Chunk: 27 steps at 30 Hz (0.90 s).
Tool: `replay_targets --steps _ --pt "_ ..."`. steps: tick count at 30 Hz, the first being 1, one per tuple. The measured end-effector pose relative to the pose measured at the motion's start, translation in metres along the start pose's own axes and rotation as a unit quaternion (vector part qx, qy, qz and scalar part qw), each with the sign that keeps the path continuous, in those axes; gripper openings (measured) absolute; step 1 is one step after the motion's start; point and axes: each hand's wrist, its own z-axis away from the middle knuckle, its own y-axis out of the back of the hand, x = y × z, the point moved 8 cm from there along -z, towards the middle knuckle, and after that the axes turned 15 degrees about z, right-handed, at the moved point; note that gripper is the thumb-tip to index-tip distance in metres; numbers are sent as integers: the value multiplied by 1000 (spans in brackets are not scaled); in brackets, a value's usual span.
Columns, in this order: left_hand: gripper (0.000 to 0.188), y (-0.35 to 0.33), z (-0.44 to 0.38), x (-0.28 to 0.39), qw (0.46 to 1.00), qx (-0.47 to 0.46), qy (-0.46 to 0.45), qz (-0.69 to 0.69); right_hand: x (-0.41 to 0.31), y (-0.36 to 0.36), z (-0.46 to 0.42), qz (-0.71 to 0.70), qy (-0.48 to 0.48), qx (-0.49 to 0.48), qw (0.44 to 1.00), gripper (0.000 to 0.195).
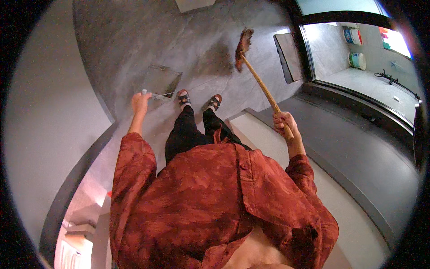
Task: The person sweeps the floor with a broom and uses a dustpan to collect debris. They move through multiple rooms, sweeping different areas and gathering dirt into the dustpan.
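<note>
My right hand is closed around the upper end of a wooden broom handle. The handle slants away to the brown bristle head, which is over the grey floor. In my left hand is the pale top of a handle. This handle seems to belong to a dustpan, a squarish, partly see-through shape low over the floor, left of my feet. Blur and low light hide its exact outline and whatever it may contain. My sandalled feet stand between the dustpan and the broom.
A dark flat mat or panel lies near the black door frame at right. Beyond the frame are buckets and a black hose-like object. Grey walls flank me. A pale object's corner shows at the top.
</note>
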Motion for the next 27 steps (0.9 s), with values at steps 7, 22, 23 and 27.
replay_targets --steps 7,22,23,27 --pt "33 -69 -41 50 988 -120 -30 -93 -31 42 -81 173 -4 112 979 13" --pt "25 -169 -108 120 960 -183 -69 -201 17 32 -181 174 -9 94 980 11" --pt "25 -171 -113 117 963 -182 -49 -192 33 29 -179 243 -68 128 959 12" --pt "26 -172 -118 131 960 -177 -71 -207 87 1 -149 405 -88 76 907 14"
